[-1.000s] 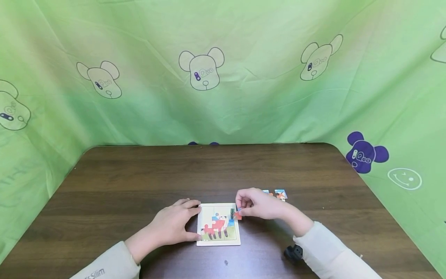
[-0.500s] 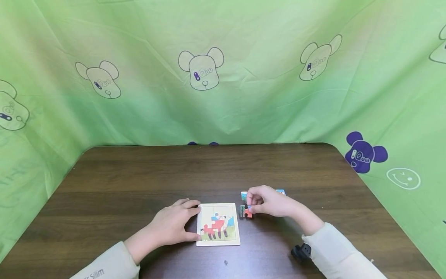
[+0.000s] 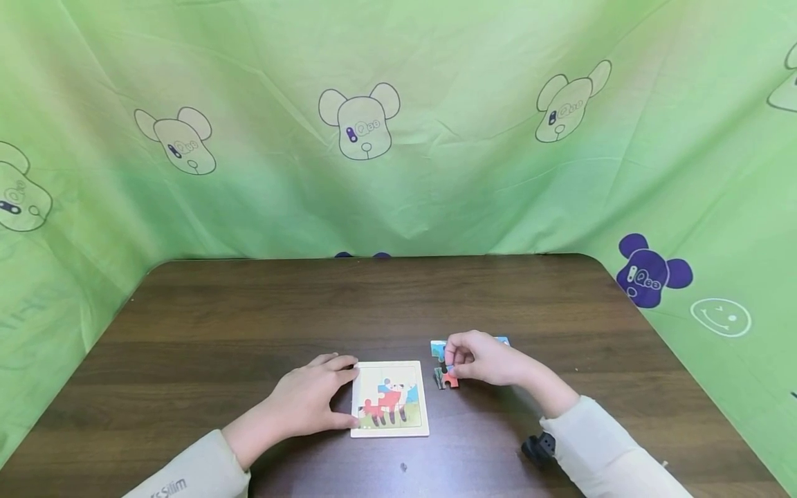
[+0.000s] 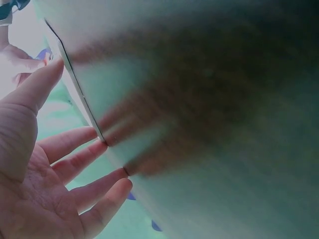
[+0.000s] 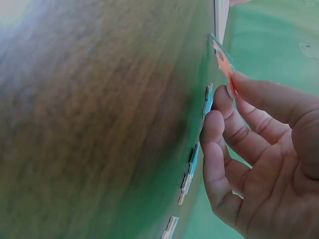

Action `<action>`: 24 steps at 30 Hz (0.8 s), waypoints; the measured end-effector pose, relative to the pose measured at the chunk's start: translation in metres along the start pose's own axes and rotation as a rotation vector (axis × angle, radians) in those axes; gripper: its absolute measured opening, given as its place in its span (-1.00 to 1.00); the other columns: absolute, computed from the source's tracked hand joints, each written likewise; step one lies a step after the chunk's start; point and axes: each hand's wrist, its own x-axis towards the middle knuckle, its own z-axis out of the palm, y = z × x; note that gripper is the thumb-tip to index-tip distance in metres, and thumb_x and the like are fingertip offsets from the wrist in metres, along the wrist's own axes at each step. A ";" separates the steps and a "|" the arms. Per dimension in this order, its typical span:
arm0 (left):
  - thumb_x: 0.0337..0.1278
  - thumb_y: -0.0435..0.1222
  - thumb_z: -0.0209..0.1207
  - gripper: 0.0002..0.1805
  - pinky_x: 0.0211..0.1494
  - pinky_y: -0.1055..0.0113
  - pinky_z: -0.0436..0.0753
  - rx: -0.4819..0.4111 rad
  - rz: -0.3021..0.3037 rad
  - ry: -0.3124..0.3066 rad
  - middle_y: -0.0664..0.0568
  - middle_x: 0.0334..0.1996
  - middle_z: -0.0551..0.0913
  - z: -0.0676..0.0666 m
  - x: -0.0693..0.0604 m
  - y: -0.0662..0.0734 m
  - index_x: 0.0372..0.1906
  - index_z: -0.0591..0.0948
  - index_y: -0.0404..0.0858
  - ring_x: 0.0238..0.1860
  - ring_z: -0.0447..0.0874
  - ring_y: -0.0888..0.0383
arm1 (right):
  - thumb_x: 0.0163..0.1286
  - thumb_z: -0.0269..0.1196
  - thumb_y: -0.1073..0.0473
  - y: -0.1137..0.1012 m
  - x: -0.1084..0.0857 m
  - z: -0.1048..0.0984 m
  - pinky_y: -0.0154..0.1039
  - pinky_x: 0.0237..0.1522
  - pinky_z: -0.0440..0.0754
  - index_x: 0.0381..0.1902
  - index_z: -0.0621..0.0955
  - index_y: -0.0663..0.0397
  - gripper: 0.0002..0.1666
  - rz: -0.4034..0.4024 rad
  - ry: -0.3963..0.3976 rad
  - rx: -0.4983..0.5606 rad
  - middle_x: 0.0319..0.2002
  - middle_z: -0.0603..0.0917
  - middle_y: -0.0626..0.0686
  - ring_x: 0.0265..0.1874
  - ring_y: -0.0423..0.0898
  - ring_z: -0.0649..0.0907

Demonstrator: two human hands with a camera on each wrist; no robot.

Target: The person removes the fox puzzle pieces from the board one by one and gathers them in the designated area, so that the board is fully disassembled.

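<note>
A square puzzle tray point(image 3: 389, 433), holding part of a red animal picture, lies near the table's front. My left hand point(image 3: 305, 401) rests against its left side, thumb at the lower corner and fingers at the upper one. In the left wrist view, the fingertips of this left hand point(image 4: 55, 184) touch the tray edge, fingers fairly straight. To the right of the tray, my right hand point(image 3: 482, 358) pinches a red, blue and green puzzle piece point(image 3: 450, 380) between thumb and fingertips. The right wrist view shows that piece point(image 5: 224, 64) tilted up from the table.
Just behind the right hand lie more puzzle pieces point(image 3: 438, 348), some partly hidden by it. A black device point(image 3: 538, 449) sits at the right wrist. The brown wooden table point(image 3: 280, 304) meets a green printed cloth point(image 3: 268, 187) behind.
My right hand has moved right, off the tray's right edge, carrying the pinched piece, which has since turned slightly. The left hand has stayed on the tray.
</note>
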 end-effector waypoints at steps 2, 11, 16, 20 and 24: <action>-0.12 0.17 0.42 -0.21 0.07 -0.02 0.66 -0.003 -0.001 -0.001 0.03 0.33 0.53 0.000 0.000 0.000 0.24 0.61 -0.16 0.36 0.45 -0.13 | 0.22 0.30 0.39 0.000 0.000 0.000 -0.42 -0.43 0.45 -0.39 0.54 0.16 -0.88 0.004 0.005 -0.014 -0.56 0.53 -0.12 -0.55 -0.29 0.47; -0.13 0.15 0.43 -0.21 0.09 -0.02 0.66 -0.004 0.004 0.007 0.02 0.32 0.53 -0.001 -0.001 0.001 0.24 0.61 -0.16 0.35 0.46 -0.14 | 0.19 0.30 0.41 -0.001 0.000 0.001 -0.42 -0.45 0.42 -0.39 0.55 0.18 -0.88 0.010 0.016 -0.048 -0.58 0.50 -0.10 -0.57 -0.30 0.44; -0.13 0.15 0.43 -0.21 0.10 -0.03 0.65 -0.009 0.006 0.007 0.02 0.32 0.53 -0.001 -0.001 0.001 0.24 0.61 -0.16 0.35 0.46 -0.14 | 0.17 0.30 0.40 0.002 -0.002 0.000 -0.43 -0.48 0.40 -0.39 0.55 0.18 -0.89 0.014 0.022 -0.046 -0.60 0.49 -0.11 -0.59 -0.32 0.41; -0.12 0.16 0.43 -0.21 0.10 -0.03 0.65 -0.006 0.006 0.007 0.02 0.32 0.53 -0.001 0.000 0.001 0.24 0.61 -0.16 0.35 0.46 -0.14 | 0.17 0.30 0.38 0.003 -0.005 -0.001 -0.44 -0.48 0.40 -0.38 0.56 0.20 -0.90 0.017 0.031 -0.061 -0.61 0.49 -0.13 -0.60 -0.33 0.42; -0.12 0.16 0.42 -0.21 0.10 -0.02 0.66 -0.002 0.006 0.004 0.02 0.33 0.53 0.000 0.000 0.000 0.24 0.60 -0.16 0.36 0.46 -0.15 | 0.18 0.29 0.39 0.000 -0.007 -0.003 -0.44 -0.48 0.41 -0.35 0.57 0.22 -0.91 0.011 0.035 -0.060 -0.60 0.51 -0.12 -0.60 -0.33 0.42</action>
